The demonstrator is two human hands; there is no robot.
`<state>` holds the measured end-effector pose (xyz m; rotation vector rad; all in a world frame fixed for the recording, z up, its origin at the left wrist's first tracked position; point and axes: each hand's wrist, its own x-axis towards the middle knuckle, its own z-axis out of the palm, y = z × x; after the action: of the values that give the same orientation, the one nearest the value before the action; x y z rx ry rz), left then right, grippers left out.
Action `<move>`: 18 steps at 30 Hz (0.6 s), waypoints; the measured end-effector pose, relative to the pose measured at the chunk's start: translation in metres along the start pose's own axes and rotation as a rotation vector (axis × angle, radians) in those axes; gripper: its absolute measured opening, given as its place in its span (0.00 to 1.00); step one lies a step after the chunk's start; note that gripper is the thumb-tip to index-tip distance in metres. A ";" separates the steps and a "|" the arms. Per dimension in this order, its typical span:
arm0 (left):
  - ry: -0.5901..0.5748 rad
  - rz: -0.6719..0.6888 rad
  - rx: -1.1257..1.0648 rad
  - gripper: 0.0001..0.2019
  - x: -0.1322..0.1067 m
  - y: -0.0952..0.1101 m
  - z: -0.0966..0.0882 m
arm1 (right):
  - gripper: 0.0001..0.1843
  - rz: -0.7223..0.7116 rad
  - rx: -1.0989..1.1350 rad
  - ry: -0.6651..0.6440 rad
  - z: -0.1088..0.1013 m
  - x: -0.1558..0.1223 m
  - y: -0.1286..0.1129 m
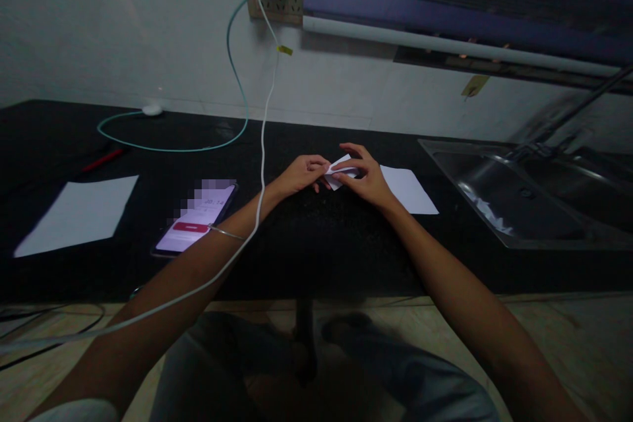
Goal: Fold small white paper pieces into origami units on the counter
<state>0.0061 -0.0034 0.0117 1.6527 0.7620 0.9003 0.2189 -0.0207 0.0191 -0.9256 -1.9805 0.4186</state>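
Observation:
Both hands meet over the black counter (306, 244), holding a small folded piece of white paper (341, 161) between them. My left hand (306, 173) pinches the paper's left end between thumb and fingers. From the other side, my right hand (363, 175) grips it, thumb below and fingers curved over the top. Part of the paper is hidden behind the right fingers. Just right of that hand, a flat white sheet (408, 190) lies on the counter, its left edge partly covered by the hand.
To the left lie another white sheet (82, 214), a lit phone (198, 217) and a red pen-like object (103, 159). A white cable (264, 145) crosses in front of my left forearm. A teal cable (173, 149) loops behind. At right is a metal sink (494, 178) with white scraps (487, 214).

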 end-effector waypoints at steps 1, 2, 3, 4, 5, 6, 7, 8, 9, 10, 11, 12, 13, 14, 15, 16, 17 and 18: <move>0.006 -0.006 -0.010 0.10 0.000 0.001 0.000 | 0.09 0.006 0.011 0.016 0.000 0.000 0.000; 0.011 -0.011 -0.021 0.10 0.000 0.001 0.001 | 0.09 0.010 0.019 0.031 0.000 0.000 0.001; 0.015 -0.015 -0.031 0.10 0.000 0.001 0.001 | 0.09 0.012 0.020 0.044 0.000 0.001 0.001; 0.019 -0.016 -0.040 0.10 0.001 0.001 0.001 | 0.09 0.008 0.014 0.051 0.000 0.001 0.001; 0.024 -0.014 -0.046 0.10 0.002 0.000 0.001 | 0.09 -0.003 -0.001 0.050 -0.001 0.000 0.000; 0.031 -0.008 -0.048 0.10 0.002 -0.001 0.001 | 0.09 -0.023 -0.022 0.040 -0.001 0.000 -0.001; 0.038 0.001 -0.049 0.09 0.003 -0.003 0.002 | 0.09 -0.049 -0.048 0.029 -0.002 0.000 -0.002; 0.047 0.011 -0.049 0.09 0.004 -0.004 0.002 | 0.09 -0.077 -0.079 0.019 -0.003 0.000 -0.004; 0.056 0.021 -0.050 0.09 0.005 -0.006 0.002 | 0.10 -0.104 -0.111 0.014 -0.004 0.000 -0.005; 0.061 0.031 -0.052 0.08 0.006 -0.008 0.003 | 0.10 -0.127 -0.143 0.017 -0.005 0.000 -0.007; 0.062 0.037 -0.056 0.08 0.006 -0.010 0.004 | 0.10 -0.142 -0.171 0.026 -0.006 0.000 -0.008; 0.059 0.039 -0.061 0.09 0.006 -0.011 0.005 | 0.09 -0.151 -0.196 0.037 -0.007 0.001 -0.009; 0.052 0.038 -0.067 0.09 0.006 -0.012 0.005 | 0.08 -0.154 -0.213 0.050 -0.007 0.001 -0.009; 0.040 0.036 -0.074 0.10 0.006 -0.012 0.006 | 0.07 -0.153 -0.220 0.063 -0.007 0.001 -0.009; 0.026 0.034 -0.083 0.10 0.006 -0.012 0.007 | 0.06 -0.145 -0.216 0.082 -0.006 0.001 -0.008; 0.011 0.031 -0.093 0.11 0.005 -0.012 0.008 | 0.04 -0.132 -0.199 0.104 -0.005 0.001 -0.007; -0.004 0.028 -0.103 0.12 0.005 -0.011 0.008 | 0.04 -0.116 -0.170 0.126 -0.004 0.001 -0.006; -0.018 0.026 -0.115 0.12 0.004 -0.011 0.009 | 0.04 -0.096 -0.134 0.147 -0.003 0.001 -0.004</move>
<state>0.0152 -0.0016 0.0008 1.5712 0.6657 0.9294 0.2186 -0.0228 0.0240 -0.9129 -1.9269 0.1604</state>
